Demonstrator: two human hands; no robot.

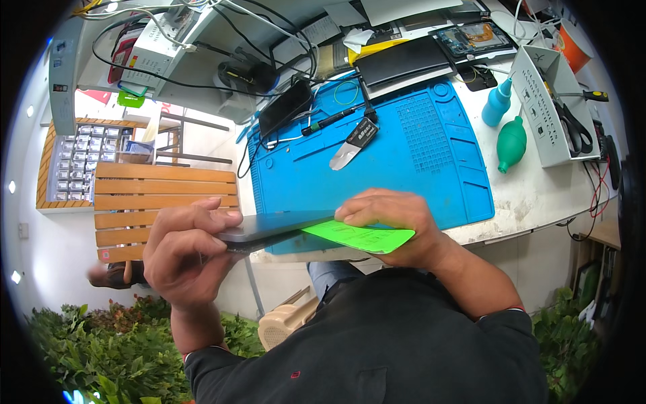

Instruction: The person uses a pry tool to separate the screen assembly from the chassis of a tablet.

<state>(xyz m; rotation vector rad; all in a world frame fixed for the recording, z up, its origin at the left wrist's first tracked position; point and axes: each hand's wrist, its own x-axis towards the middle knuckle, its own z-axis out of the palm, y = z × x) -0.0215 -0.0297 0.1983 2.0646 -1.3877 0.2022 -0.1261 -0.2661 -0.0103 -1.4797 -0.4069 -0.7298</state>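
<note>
My left hand [185, 252] pinches one end of a flat, dark grey device [279, 225], a tablet or large phone, between thumb and fingers. It is held nearly level above the front edge of the blue work mat [377, 175]. A dark gap shows along its near edge. A bright green card [363, 237] with faint writing lies against the device's right end. My right hand [400, 210] is closed round the card, its fingertips near the device's right end. Whether the card's tip sits inside the gap, I cannot tell.
On the mat lie a thin metal pry blade [354, 143], a black screwdriver [333, 121] and a black phone [286, 108]. A blue bottle [497, 102], a green air blower [512, 145] and a white box [538, 111] of tools stand right. Cables [182, 84] hang at upper left.
</note>
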